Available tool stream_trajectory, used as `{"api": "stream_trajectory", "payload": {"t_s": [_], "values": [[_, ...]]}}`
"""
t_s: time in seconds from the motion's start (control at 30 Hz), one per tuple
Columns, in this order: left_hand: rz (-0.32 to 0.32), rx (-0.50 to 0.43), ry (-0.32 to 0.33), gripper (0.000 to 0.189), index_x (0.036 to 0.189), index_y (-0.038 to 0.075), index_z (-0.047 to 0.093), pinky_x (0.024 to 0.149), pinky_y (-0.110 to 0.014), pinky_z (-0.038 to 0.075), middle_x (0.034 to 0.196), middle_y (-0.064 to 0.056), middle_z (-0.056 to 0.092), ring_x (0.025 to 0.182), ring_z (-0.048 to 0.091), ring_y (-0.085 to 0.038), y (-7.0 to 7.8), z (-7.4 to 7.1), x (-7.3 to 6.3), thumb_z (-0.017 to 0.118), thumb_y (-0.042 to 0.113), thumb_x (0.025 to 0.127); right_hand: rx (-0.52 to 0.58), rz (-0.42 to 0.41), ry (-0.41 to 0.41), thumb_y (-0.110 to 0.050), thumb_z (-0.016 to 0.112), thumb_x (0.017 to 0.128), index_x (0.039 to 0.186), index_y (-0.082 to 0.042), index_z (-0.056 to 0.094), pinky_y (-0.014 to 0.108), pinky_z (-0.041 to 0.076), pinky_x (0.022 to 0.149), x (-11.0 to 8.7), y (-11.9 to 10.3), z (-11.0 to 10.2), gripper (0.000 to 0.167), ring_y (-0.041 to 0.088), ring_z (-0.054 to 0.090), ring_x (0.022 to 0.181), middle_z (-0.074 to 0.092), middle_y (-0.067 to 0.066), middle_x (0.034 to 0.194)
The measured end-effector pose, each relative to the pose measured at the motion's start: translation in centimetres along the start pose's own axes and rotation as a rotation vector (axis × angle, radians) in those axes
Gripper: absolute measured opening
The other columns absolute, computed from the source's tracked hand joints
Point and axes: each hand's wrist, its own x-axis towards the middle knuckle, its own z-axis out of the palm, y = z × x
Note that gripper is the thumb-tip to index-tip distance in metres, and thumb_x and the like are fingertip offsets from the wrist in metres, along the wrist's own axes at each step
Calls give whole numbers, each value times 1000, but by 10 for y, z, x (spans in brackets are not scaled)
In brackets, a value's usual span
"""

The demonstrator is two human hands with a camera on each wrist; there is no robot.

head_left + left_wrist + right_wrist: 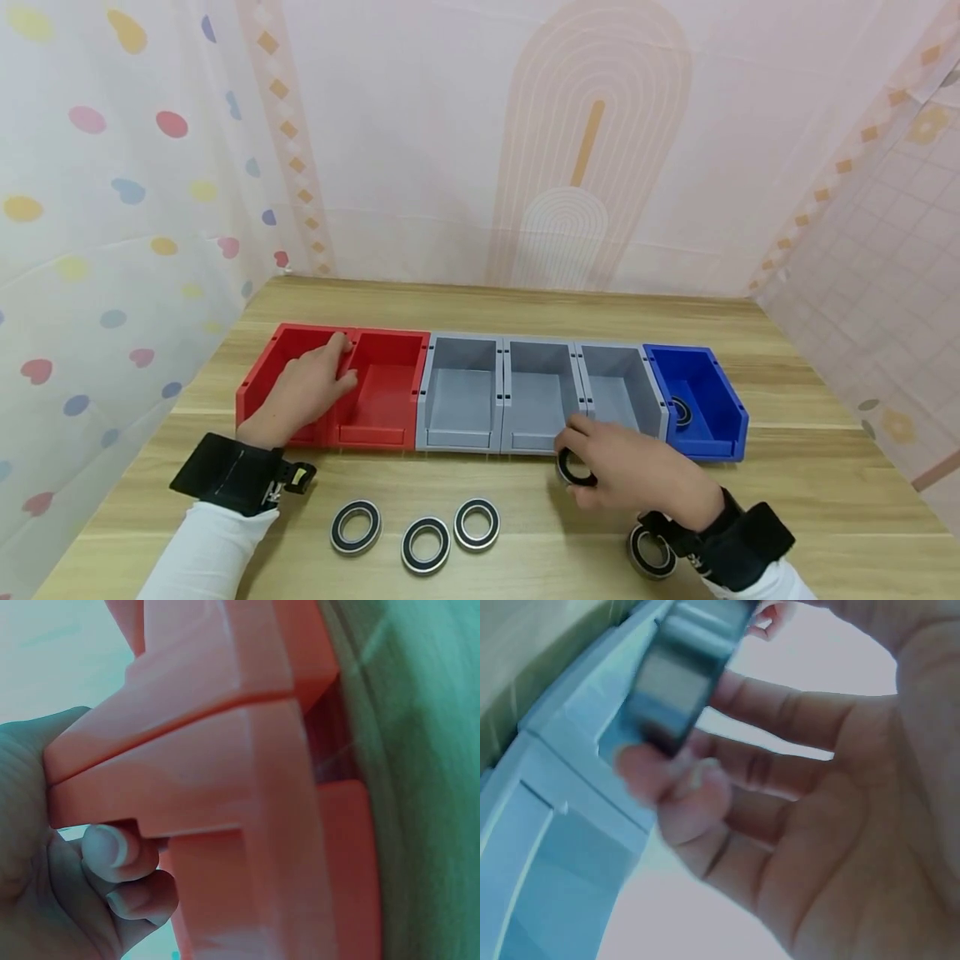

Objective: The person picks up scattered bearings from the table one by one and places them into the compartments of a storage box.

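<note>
1. Head view: the left hand (303,392) reaches over the red pair, grasping the adjoining walls where the left red bin (252,396) meets the right red bin (386,367)
2. Head view: the right hand (626,467) grasps the held bearing (564,472) near its fingertips, at the front edges of the middle grey bin (536,404) and the right grey bin (611,392); whether the ring touches them cannot be told
3. Head view: on the table (540,567) lie the left loose bearing (356,549), then the centre loose bearing (426,568) and the third loose bearing (476,546) just beside each other; the far-right bearing (651,572) is partly hidden by the right wristband (750,542)
4. Head view: the blue bin (708,451), at the right end of the row, has one bearing (687,412) leaning by its left wall; the left grey bin (459,400) stands beside the red ones
5. Left wrist view: curled fingers (112,851) hook around the two red walls, which stand side by side with a thin seam between
6. Right wrist view: the held bearing shows its shiny outer rim, blurred, between the curled fingers, with grey bins behind at the left
</note>
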Motion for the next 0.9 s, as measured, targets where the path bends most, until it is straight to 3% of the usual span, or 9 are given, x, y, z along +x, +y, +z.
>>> {"api": "stream_trajectory", "payload": {"t_s": [0.27,0.5,0.67,0.9], "values": [[-8,-10,-10,48,115,2,42,63,-42,57,89,-11,63,59,57,-16,0,0,0,74,15,81,-38,-4,95,-28,70,84,118,-7,61,18,38,54,0,8,-4,40,4,41,62,48,-2,97],[4,-2,5,48,113,2,42,63,-43,57,89,-11,63,60,57,-16,1,-1,-1,75,14,80,-98,-9,244,-29,70,85,117,-6,62,17,39,53,-2,21,-8,40,3,41,60,51,1,99],[9,-6,10,47,113,2,42,62,-42,57,86,-10,63,59,56,-15,2,-1,0,74,14,80,-126,31,335,-28,71,84,116,-3,63,18,37,51,-5,32,-12,41,4,40,59,51,4,99],[10,-10,10,43,111,3,43,61,-40,57,85,-9,63,58,56,-15,1,0,-1,72,14,82,-123,115,432,-24,72,82,116,0,62,22,46,60,-10,45,-16,43,8,51,72,53,8,103]]}}
